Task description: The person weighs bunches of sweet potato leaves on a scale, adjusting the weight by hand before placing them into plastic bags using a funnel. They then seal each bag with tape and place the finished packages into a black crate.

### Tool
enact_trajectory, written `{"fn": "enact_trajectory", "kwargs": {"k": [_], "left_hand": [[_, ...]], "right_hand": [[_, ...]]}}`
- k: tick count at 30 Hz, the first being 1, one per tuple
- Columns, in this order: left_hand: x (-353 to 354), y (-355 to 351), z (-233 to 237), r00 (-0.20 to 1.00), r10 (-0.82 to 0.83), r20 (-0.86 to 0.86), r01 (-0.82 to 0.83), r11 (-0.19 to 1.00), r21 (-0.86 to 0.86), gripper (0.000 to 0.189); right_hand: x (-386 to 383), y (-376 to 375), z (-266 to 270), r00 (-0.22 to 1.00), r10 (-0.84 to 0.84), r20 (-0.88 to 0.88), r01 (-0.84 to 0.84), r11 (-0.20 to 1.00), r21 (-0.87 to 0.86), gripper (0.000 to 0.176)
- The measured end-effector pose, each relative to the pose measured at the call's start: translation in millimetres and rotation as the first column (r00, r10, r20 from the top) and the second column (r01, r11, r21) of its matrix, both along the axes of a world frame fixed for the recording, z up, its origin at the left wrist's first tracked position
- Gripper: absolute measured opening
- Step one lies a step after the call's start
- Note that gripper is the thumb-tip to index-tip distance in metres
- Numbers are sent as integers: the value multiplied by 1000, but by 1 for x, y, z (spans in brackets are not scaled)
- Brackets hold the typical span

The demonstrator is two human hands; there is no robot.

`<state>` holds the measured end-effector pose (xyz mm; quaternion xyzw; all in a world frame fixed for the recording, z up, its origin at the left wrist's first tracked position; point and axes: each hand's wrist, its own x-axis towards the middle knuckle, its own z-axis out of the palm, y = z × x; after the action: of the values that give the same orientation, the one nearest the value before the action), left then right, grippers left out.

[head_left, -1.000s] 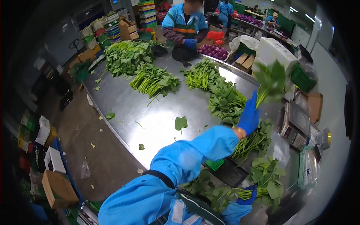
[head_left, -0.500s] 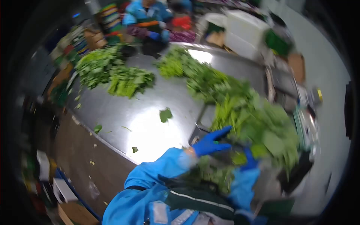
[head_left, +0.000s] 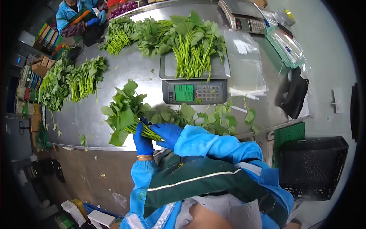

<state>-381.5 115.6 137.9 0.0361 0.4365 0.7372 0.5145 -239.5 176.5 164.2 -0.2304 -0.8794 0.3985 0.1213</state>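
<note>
Head view, looking down on a steel tabletop. Lower centre-left of the frame: the left hand, in a blue glove, has its fingers wrapped shut around the stems of a bunch of leafy greens, with the leaves fanning toward the upper left. The right hand, also gloved, touches the left and closes its fingers over the stem ends of the same bunch, which is held just above the tabletop's near edge. Centre: a digital scale with a lit green display carries a second bundle of greens on its platform, stems toward the display. Loose leaves lie between the scale and the hands. Right of the scale: clear plastic bags. Upper right: a second scale. Left: two piles of greens. Upper left corner: a co-worker in a blue jacket stands at the far edge.
</note>
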Motion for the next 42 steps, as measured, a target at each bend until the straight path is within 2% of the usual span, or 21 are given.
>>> {"fn": "enact_trajectory", "kwargs": {"k": [5,13,15,17,19,21,22,23,25,26,27,29,31,32,35,36,38,39,40,41,42], "left_hand": [[7,6,16,995,30,-90,-33,999,-27,28],[-19,31,10,977,53,-207,-67,996,-61,35],[-26,40,13,975,63,-212,-75,996,-53,35],[-32,51,17,963,79,-259,-98,993,-60,34],[-47,62,19,941,75,-329,-106,991,-77,34],[-67,73,17,906,96,-411,-137,988,-72,33],[-82,78,8,882,113,-457,-154,987,-54,33],[-103,79,-4,842,42,-538,-115,988,-104,35],[-139,77,-30,827,-33,-561,-128,961,-244,39],[-154,72,-42,849,-99,-520,-94,938,-332,42],[-164,65,-51,807,-173,-564,-115,891,-438,46],[-168,52,-71,661,-126,-740,-131,951,-279,56],[-148,45,-68,628,-148,-764,-345,828,-443,65],[-142,44,-70,545,-197,-815,-347,832,-434,71],[-97,71,-66,245,-47,-968,-389,910,-142,66],[-74,87,-42,253,-151,-956,-317,920,-229,57],[-48,122,-31,556,-76,-828,-80,986,-144,44],[-31,140,-11,567,-111,-816,-13,990,-143,41],[-15,159,2,589,-101,-802,8,993,-120,40],[-9,178,0,511,-79,-856,46,997,-65,39],[4,196,9,535,-99,-839,111,993,-46,39]], "right_hand": [[4,-4,-1,997,-52,-62,50,998,-33,59],[44,-9,-35,982,-165,-98,166,986,10,49],[49,-5,-36,971,-218,-94,217,976,-20,43],[54,8,-25,965,-258,-37,242,940,-242,39],[63,26,-20,939,-333,-87,311,929,-202,34],[72,52,-24,812,-548,-201,465,815,-345,29],[79,69,-15,784,-604,-145,557,787,-265,28],[85,85,-6,745,-661,-94,640,747,-179,27],[93,120,-27,530,-778,-338,688,627,-365,21],[102,136,-24,483,-809,-337,725,584,-364,22],[110,151,-20,432,-837,-336,761,538,-362,22],[124,178,-17,385,-883,-267,797,464,-387,25],[125,202,-14,339,-921,-190,826,388,-409,27],[124,213,-8,351,-933,-82,878,358,-317,33],[121,248,-12,371,-920,127,927,359,-109,44],[119,256,-23,367,-924,111,925,350,-144,42],[118,263,-33,358,-934,-2,880,338,-334,27],[120,263,-34,359,-933,-2,879,339,-335,27],[123,262,-36,258,-952,-165,790,306,-532,23],[126,259,-38,116,-949,-294,651,296,-699,21],[129,252,-19,62,-975,-212,489,215,-846,21]]}}
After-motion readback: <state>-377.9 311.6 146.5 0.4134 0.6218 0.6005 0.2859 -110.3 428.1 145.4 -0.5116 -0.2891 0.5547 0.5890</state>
